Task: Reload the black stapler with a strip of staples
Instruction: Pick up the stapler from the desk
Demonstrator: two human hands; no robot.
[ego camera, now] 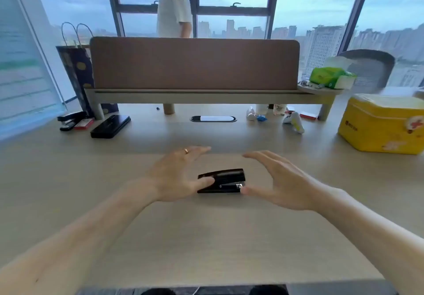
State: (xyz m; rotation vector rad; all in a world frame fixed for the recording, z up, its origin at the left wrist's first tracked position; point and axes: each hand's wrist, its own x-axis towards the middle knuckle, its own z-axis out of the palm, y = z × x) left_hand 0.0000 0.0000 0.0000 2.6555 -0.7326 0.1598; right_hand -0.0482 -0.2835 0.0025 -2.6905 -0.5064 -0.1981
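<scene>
You are just starting: no staples are in your hands yet. Your left hand and right hand are both open and hold nothing. The black stapler lies shut on the desk between them, touching your left thumb. Next, pick it up and open it.

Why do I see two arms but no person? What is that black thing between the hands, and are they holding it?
The camera sits on a person's head, looking down, so you see only their own arms. The left hand and right hand are open, one on each side of a black stapler lying closed on the desk. Both thumbs are at its ends, but nothing is lifted yet. Farther back lie a second stapler beside a red box, and a yellow tin on the right.
</scene>
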